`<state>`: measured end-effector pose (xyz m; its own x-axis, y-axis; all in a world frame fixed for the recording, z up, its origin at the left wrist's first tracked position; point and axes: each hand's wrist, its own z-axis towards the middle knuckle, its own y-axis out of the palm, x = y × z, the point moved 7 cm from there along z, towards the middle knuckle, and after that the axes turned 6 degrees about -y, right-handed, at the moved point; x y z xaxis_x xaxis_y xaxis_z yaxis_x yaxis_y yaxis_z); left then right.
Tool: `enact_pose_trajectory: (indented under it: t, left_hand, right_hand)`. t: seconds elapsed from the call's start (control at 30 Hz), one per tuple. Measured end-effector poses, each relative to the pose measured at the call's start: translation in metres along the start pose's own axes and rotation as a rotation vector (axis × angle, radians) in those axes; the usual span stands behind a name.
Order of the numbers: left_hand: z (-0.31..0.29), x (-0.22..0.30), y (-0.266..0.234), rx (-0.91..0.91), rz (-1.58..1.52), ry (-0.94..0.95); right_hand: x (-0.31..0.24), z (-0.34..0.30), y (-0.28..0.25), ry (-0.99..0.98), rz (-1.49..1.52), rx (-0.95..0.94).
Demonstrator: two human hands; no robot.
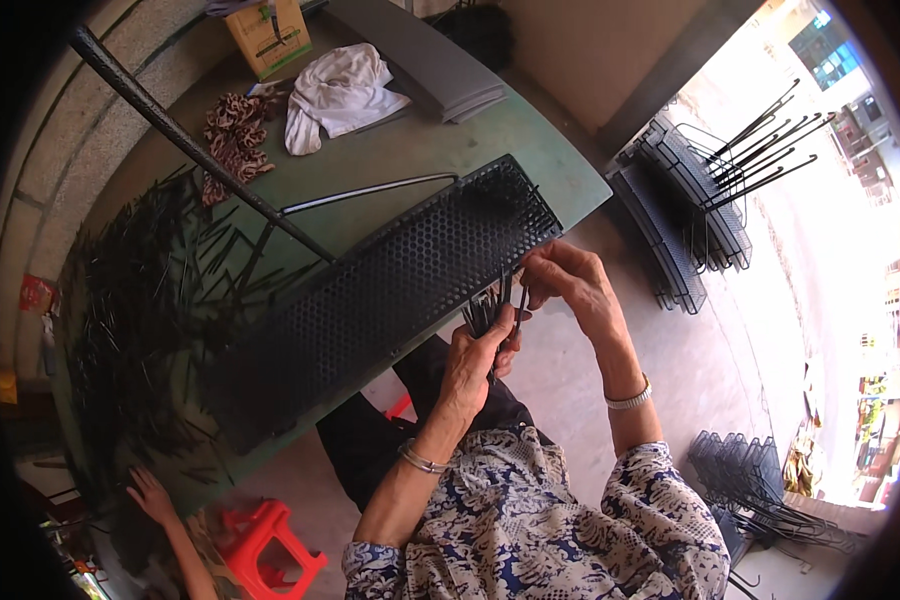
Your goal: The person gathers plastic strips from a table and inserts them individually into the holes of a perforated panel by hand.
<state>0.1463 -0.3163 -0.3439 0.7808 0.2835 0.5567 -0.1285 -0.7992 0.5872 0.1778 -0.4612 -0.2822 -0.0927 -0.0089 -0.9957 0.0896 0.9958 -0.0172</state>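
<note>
A long black perforated metal rack [370, 285] lies slantwise on the table, with a raised rim. Just off its near edge, my left hand [475, 365] is closed around a bundle of thin black strips [482, 312] that look like cable ties. My right hand [575, 290] has its fingers pinched together at the rack's right near corner. One thin black strip [523, 298] runs down from these fingers toward the left hand. The fingertips partly hide where it meets the rack. A black metal bar [200, 155] with a thinner brace rises from the rack's far side.
A large heap of loose black strips [135, 320] covers the left of the green table [560, 160]. A white cloth [340, 95], patterned cloth [235, 140], box [270, 35] and grey sheets [440, 65] lie farther back. Racks [680, 210] stand right. A red stool [270, 550] and another person's hand [150, 495] are lower left.
</note>
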Motion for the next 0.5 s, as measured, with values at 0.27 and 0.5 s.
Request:
enact_pose_trajectory:
  t: [0.27,0.5]
  left_hand:
    - [-0.003,-0.001,0.001,0.021,0.062,0.021]
    - [0.001,-0.003,0.0,0.041,0.125,0.083]
  right_hand:
    - [0.002,-0.001,0.006,0.035,-0.075,-0.08]
    - [-0.014,0.004,0.009,0.086,-0.206,-0.18]
